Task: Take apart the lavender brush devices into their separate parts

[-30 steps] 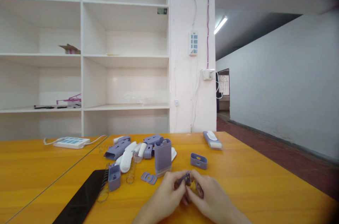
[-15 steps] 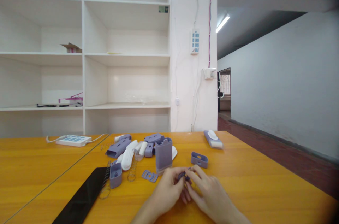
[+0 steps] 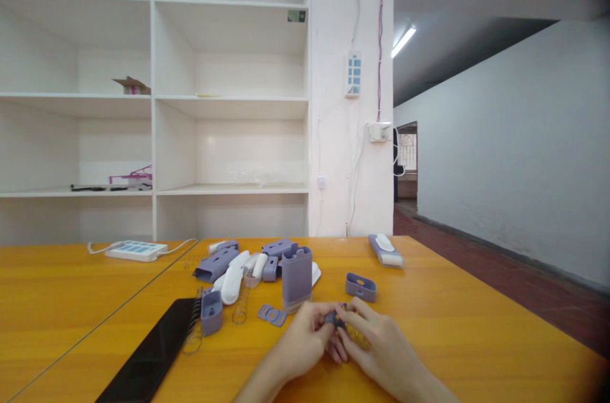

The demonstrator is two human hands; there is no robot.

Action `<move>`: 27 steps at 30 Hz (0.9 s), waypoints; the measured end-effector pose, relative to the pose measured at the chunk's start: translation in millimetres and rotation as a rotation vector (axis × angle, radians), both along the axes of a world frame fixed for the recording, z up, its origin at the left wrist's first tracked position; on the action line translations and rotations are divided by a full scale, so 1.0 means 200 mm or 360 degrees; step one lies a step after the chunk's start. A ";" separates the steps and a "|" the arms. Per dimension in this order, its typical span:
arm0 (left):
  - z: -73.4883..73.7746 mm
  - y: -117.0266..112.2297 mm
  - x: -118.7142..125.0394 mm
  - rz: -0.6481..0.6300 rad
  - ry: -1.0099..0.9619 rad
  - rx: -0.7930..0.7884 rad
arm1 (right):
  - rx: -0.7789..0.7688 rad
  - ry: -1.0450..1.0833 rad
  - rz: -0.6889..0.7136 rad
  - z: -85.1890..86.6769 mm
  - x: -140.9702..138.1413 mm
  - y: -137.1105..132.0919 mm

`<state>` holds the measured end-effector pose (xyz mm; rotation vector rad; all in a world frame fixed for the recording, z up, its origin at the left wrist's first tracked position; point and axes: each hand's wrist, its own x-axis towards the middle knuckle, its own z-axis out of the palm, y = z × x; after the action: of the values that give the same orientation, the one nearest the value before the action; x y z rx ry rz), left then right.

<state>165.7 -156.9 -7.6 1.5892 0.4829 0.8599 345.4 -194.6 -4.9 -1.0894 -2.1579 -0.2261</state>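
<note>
My left hand (image 3: 304, 338) pinches a small dark purple plastic part (image 3: 334, 319) just above the table, near its front. The fingers of my right hand (image 3: 384, 342) close on the same part from the other side. Fingertips cover much of it, so its exact shape is hidden. Thin wire coils, like a spring (image 3: 357, 334), show faintly under my right fingers. Behind the hands stands an upright purple housing (image 3: 297, 279). A shallow purple cap (image 3: 361, 287) lies beyond my right hand, and a flat purple piece with cut-outs (image 3: 272, 314) lies left of my left hand.
Purple shells (image 3: 216, 264), white oval covers (image 3: 232, 283) and wire springs (image 3: 240, 311) lie grouped at left. A purple cup (image 3: 211, 314) sits beside a black slab (image 3: 152, 352). One purple-and-white unit (image 3: 385, 251) lies at the back right, a power strip (image 3: 137, 250) at the back left.
The fingers of my right hand have shifted slightly around the small part, and coil-like wire now shows beneath them. The whole view has moved a little. The table items stay put.
</note>
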 end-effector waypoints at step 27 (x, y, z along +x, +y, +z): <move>-0.02 0.01 0.02 0.0063 0.0078 0.0157 | 0.0148 -0.0385 -0.0290 -0.02 -0.02 0.02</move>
<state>169.7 -155.0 -12.1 1.6991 0.5147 0.8881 342.3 -190.0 -9.7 -1.2594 -2.2319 -0.5619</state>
